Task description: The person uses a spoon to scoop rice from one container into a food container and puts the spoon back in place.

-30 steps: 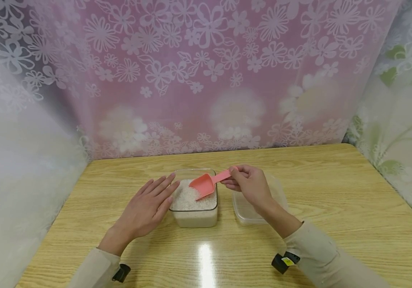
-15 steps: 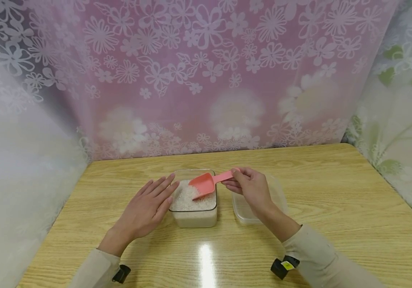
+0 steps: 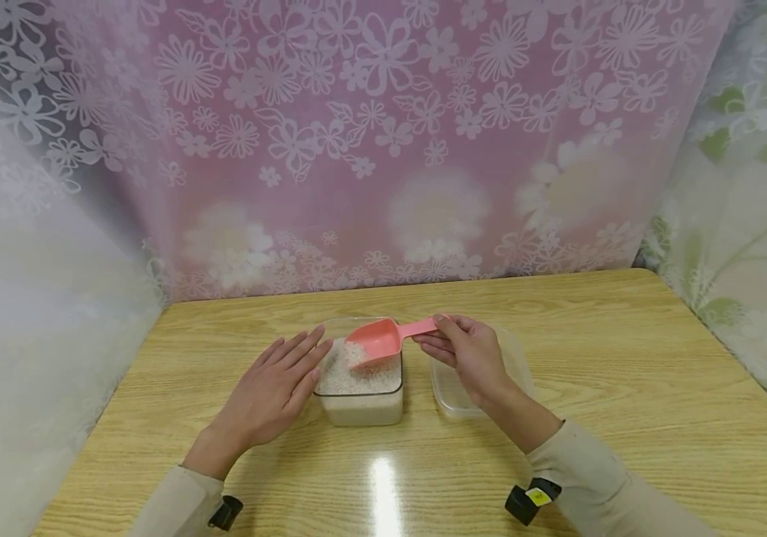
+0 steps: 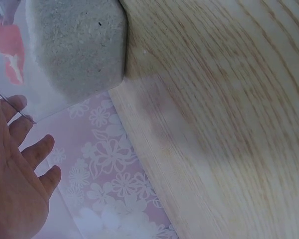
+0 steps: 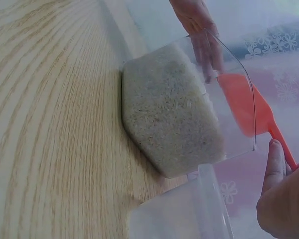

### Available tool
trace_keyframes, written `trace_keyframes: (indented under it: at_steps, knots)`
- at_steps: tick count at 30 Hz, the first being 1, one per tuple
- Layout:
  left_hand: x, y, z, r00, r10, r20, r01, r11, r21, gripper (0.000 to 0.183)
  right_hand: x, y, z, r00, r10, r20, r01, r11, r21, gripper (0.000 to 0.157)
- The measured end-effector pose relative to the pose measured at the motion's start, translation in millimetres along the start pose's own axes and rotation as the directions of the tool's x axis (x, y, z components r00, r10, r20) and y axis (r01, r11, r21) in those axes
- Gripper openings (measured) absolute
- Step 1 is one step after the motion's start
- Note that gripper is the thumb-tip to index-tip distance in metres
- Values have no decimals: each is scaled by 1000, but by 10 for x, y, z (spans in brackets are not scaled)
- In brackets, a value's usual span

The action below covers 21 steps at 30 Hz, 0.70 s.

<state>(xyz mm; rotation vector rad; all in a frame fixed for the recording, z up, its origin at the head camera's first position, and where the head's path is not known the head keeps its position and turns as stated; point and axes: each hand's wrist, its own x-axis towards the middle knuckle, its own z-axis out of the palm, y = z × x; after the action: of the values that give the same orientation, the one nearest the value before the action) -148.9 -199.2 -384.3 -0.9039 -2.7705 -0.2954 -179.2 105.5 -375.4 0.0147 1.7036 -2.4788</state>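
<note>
A clear square container point(image 3: 363, 410) filled partway with white rice point(image 3: 339, 379) stands near the table's middle. My left hand point(image 3: 269, 391) rests at its left rim with the fingers straight, also seen from the side in the left wrist view. Between thumb and fingers, my right hand point(image 3: 473, 358) pinches the handle of a pink scoop point(image 3: 383, 337). The scoop's bowl is over the rice inside the rim, with a small heap of rice at its front lip. In the right wrist view the scoop point(image 5: 246, 109) shows above the rice surface, partly behind the clear wall.
Beneath and beside my right hand, a translucent plastic box point(image 3: 453, 399) sits on the wooden table point(image 3: 625, 373), right of the rice container. A pink floral curtain point(image 3: 423, 186) hangs behind the table, with pale curtains at both sides.
The scoop's bowl has shifted a little left and levelled, coming up from the rice with some grains at its lip. My left hand stays in place.
</note>
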Motion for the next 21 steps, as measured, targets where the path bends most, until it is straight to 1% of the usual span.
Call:
trace_keyframes:
  at_steps: [11,21]
  knots:
    - [2,15,19,1000,-4,1,4,1000,-10,48,-41,-76,-50,999,40,33,-43,994,98,24]
    - [-4,9,13,1000,-4,7,4,1000,-8,48,-62,-158,-129,996,63,68,-75,979,189,21]
